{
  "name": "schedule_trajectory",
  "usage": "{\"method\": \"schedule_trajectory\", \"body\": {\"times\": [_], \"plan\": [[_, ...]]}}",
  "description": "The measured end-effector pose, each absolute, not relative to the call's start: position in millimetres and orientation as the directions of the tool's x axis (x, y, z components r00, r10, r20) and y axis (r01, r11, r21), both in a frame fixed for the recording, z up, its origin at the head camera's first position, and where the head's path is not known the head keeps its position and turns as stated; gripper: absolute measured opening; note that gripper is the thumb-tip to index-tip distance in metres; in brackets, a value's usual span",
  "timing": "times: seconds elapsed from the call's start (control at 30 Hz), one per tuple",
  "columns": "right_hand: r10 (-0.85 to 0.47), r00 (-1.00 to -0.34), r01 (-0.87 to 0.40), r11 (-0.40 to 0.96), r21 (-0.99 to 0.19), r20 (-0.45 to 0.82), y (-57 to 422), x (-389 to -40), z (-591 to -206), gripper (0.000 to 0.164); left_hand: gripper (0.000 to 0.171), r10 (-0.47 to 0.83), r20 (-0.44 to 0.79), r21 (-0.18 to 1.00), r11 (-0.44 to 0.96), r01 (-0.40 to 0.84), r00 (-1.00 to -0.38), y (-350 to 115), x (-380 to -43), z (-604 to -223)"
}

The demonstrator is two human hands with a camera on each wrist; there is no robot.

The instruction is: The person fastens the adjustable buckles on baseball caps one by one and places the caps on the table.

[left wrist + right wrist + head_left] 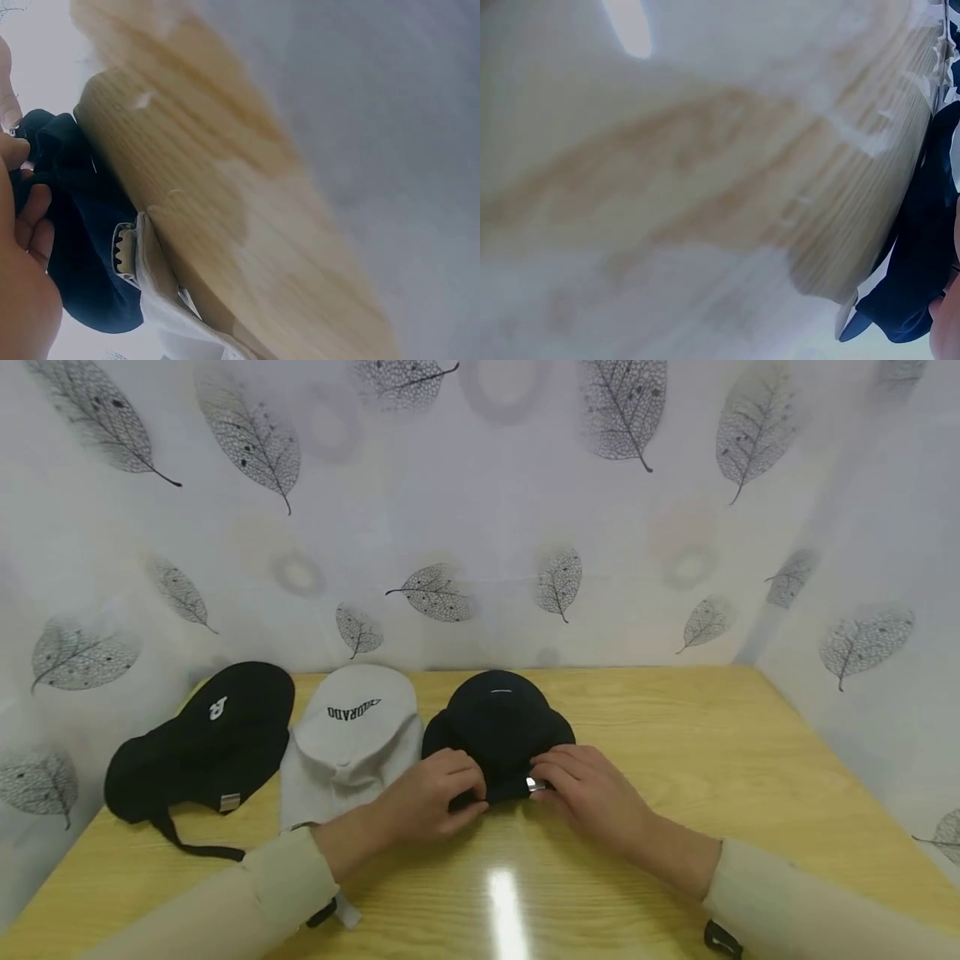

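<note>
A dark navy hat (498, 727) lies on the table with its rounded crown toward the back wall. My left hand (442, 793) pinches its near edge on the left, fingers curled; in the left wrist view those fingers (37, 217) bend into the dark cloth (94, 247). On the right, my right hand (592, 785) grips the same edge beside a small shiny silver piece (535, 784). Only a sliver of the right hand (949, 322) shows in the right wrist view, against the navy cloth (922, 255).
Left of the navy hat lies a pale grey cap (360, 702) lettered COLORADO, partly behind my left forearm. Farther left is a black cap (232, 735) with a white R and a loose strap (202, 850). A leaf-patterned curtain (495, 510) bounds the wooden table (675, 718).
</note>
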State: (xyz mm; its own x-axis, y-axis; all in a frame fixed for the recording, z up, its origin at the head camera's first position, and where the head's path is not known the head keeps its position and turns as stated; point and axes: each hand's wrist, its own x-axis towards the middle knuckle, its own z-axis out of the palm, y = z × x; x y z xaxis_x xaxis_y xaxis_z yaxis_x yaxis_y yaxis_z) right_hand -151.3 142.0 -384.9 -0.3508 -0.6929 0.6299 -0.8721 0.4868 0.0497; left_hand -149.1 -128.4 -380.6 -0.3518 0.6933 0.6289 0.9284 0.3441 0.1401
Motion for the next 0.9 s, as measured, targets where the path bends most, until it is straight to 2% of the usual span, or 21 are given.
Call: {"method": "schedule_trajectory", "body": {"times": [0.3,0.53,0.9], "plan": [[-0.703,-0.382,-0.865,0.501,0.037,0.6,142.6,-150.2,-390.3,0.025,0.022,0.691,0.65,0.115,0.323,0.939,-0.317,-131.1,-149.7,-384.5],[-0.716,-0.344,-0.858,0.502,0.105,0.608,142.5,-147.6,-390.6,0.026,0.02,0.697,0.656,0.045,0.347,0.937,-0.29,-128.5,-150.0,-383.5],[-0.715,-0.321,-0.859,0.496,0.127,0.621,142.0,-152.4,-387.1,0.024,0.017,0.692,0.684,-0.031,0.343,0.939,-0.231,-124.9,-154.4,-379.1]]}}
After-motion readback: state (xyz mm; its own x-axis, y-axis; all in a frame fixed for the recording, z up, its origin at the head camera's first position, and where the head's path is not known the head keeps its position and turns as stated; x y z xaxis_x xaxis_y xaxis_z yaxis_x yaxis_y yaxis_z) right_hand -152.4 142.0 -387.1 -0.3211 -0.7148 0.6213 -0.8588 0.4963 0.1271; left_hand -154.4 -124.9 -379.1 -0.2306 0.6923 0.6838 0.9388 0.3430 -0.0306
